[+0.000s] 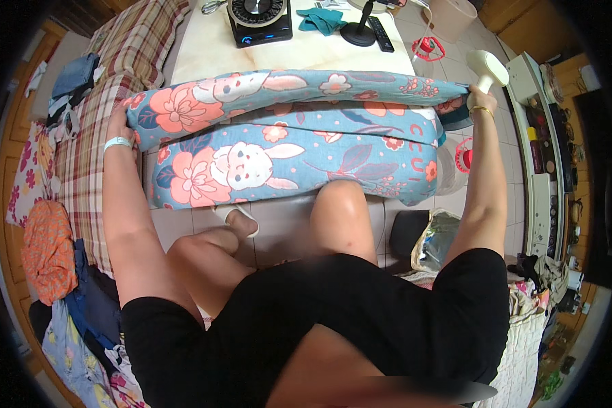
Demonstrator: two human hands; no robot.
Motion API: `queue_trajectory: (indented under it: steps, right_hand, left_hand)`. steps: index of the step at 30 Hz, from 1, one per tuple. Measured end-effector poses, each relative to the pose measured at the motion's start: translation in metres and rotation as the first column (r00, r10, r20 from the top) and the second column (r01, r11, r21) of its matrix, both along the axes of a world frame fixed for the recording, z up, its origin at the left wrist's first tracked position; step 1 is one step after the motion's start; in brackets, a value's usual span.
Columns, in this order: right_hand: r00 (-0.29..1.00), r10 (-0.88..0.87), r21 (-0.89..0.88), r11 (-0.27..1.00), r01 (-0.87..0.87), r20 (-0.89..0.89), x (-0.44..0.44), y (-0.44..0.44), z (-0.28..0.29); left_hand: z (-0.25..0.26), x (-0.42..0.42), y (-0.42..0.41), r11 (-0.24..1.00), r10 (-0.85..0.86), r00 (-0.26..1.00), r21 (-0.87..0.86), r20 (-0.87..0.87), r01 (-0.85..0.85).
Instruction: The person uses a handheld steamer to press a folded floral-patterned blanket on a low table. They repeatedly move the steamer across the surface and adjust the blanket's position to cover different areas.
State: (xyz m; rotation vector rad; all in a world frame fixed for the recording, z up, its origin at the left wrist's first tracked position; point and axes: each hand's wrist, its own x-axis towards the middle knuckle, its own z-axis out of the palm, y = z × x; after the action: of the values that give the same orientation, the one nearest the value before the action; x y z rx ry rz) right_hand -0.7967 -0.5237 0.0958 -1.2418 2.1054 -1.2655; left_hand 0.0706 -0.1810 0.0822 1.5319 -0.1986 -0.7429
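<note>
A blue cloth (285, 168) printed with white rabbits and coral flowers drapes over the near side of a marble-patterned table (209, 56). Its far part is lifted into a long fold stretched between my hands. My left hand (120, 122) grips the fold's left end. At the right end, my right hand (482, 99) closes around the handle of a white handheld device, apparently a garment steamer (487, 69), with the cloth's corner held in the same grasp. The steamer's head points up and outward. My knee touches the cloth's near edge.
On the table stand a round fan (257, 13), a teal cloth (321, 21), a black stand (358, 33) and a remote control (381, 34). Red-capped bottles (427, 48) are at right. A lined bin (436, 245) sits nearby; a plaid-covered seat (79, 173) holds clothes at left.
</note>
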Motion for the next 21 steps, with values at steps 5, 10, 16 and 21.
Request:
queue_trajectory:
  steps: [5, 10, 16, 21]
  right_hand:
    - [0.964, 0.009, 0.158, 0.987, 0.035, -0.267, 0.046, -0.010, -0.004]
    - [0.944, 0.009, 0.123, 0.992, 0.034, -0.330, 0.024, -0.032, -0.044]
    - [0.921, 0.144, -0.060, 0.982, -0.177, -0.363, 0.004, 0.023, -0.045]
    - [0.849, 0.479, -0.209, 0.828, -0.521, -0.222, 0.050, 0.118, -0.039]
  left_hand:
    - [-0.035, 0.049, 0.002, 0.995, -0.030, 0.986, 0.094, 0.165, 0.015]
    - [-0.055, 0.034, -0.021, 0.996, -0.010, 0.977, 0.084, 0.213, -0.008]
    - [-0.034, -0.037, -0.008, 0.982, -0.080, 0.996, -0.167, 0.048, 0.087]
    - [-0.028, -0.066, 0.093, 0.939, -0.344, 0.932, 0.030, 0.113, 0.343]
